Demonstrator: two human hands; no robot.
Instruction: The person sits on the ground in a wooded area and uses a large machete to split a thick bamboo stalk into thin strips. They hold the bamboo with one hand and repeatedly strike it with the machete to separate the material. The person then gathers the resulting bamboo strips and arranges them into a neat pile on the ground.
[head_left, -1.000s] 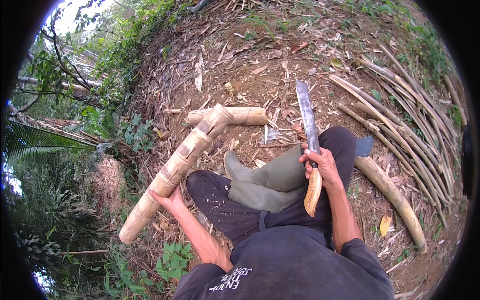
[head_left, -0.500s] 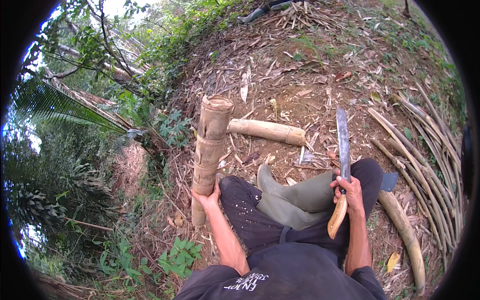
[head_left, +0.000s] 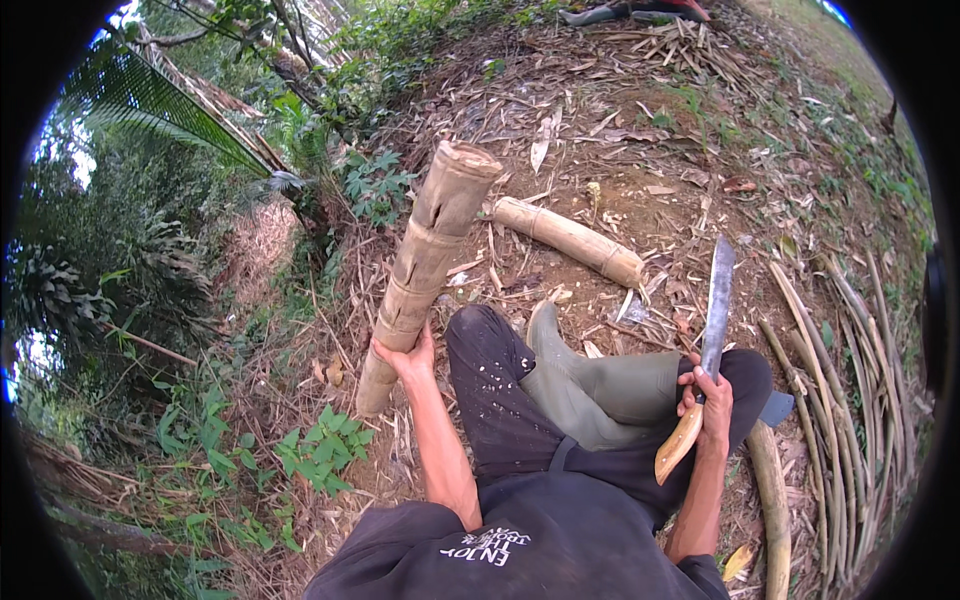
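Note:
A thick, pale brown bamboo section (head_left: 428,245) leans up and to the right on my left side. My left hand (head_left: 408,358) is wrapped around it near its lower end. In my right hand (head_left: 708,398) is a machete (head_left: 717,300) with a long dark blade and a light wooden handle, gripped where the handle meets the blade. The blade points up, away from me, over my right knee, and is apart from the bamboo. A second, thinner bamboo piece (head_left: 570,240) lies on the ground ahead, beyond my crossed green rubber boots (head_left: 600,385).
A bundle of long split bamboo strips (head_left: 850,400) lies on the right. Beside my right leg are a pole (head_left: 768,510) and a dark flat blade (head_left: 777,408). Another person's leg (head_left: 610,14) shows at the far top, by a strip pile (head_left: 695,50). Plants (head_left: 325,448) grow at left.
The view has turned, so the scene appears rotated. The bamboo section in my left hand now slants more to the right at its top. Both hands keep their hold.

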